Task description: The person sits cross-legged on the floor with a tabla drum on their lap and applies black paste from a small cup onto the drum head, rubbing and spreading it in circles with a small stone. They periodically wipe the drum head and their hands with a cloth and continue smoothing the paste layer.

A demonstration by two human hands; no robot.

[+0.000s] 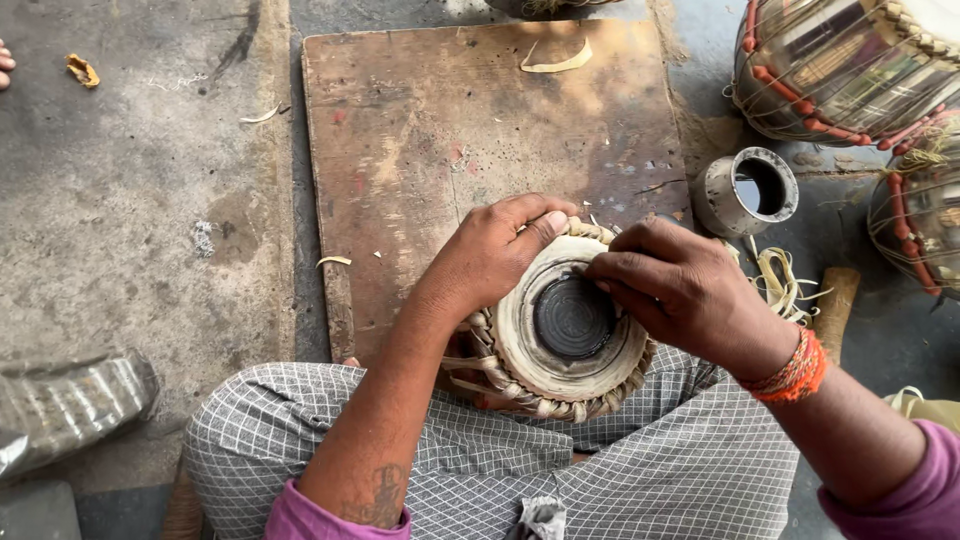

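Small round drum head w/ pale skin, black centre spot & braided hide rim sits in lap, centre-bottom of frame. Left hand clamps top-left rim; right hand pinches skin edge, fingers closed. Prob. light but stiff; skin fragile, so hold by braid, not membrane. Worn wooden board above.

Taking the worn brown wooden board as the landmark, there is one such board on the floor. One small round drum head with a black centre and a braided pale leather rim sits at the board's near edge. Two shiny metal drum bodies laced with red cord stand to its right. One short metal cylinder, open on top, lies just beside its right edge. Two bare hands, left and right, rest at its near edge. One pale curled strip lies on its far end.
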